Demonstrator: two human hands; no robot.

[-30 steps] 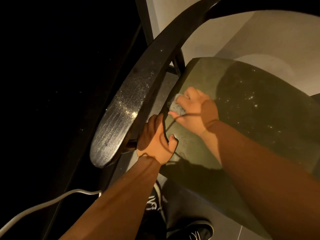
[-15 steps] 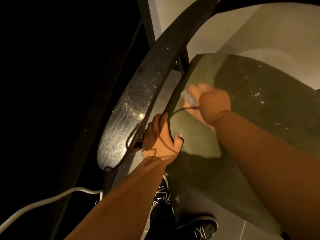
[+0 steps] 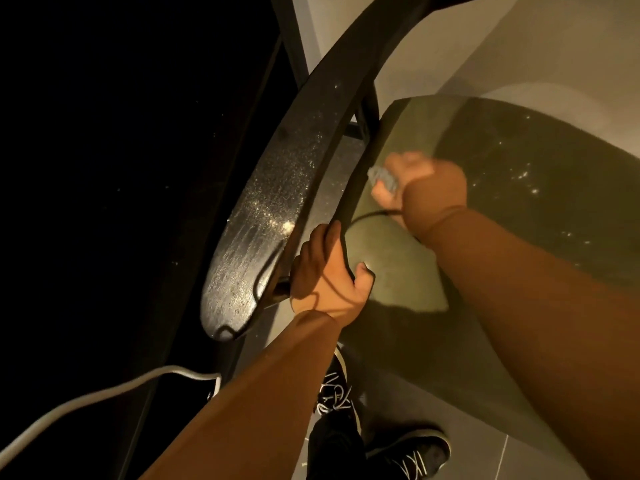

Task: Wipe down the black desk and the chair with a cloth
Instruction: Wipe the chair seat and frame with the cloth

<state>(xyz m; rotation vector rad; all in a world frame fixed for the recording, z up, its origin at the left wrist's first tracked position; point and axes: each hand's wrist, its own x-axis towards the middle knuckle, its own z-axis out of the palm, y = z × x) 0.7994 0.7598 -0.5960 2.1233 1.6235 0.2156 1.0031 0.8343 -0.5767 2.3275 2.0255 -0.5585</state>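
We look down from the head camera on a dim room with a pale wall (image 3: pixel 536 46) and a grey tiled floor (image 3: pixel 478 441). An olive-green chair seat (image 3: pixel 398 268) fills the right of the view. Just left of the seat runs the chair's black armrest (image 3: pixel 259 233), speckled with dust, and further left lies the black desk (image 3: pixel 104 168), almost lost in darkness. A white cable (image 3: pixel 86 403) trails below the desk. Black laced shoes (image 3: pixel 412 452) stand below the seat.

The left hand (image 3: pixel 329 278) grips the seat's left edge, fingers curled under and thumb on top. The right hand (image 3: pixel 419 188), blurred, is closed round a crumpled grey cloth (image 3: pixel 382 178). The cloth pokes out past the fingers onto the seat near its left edge.
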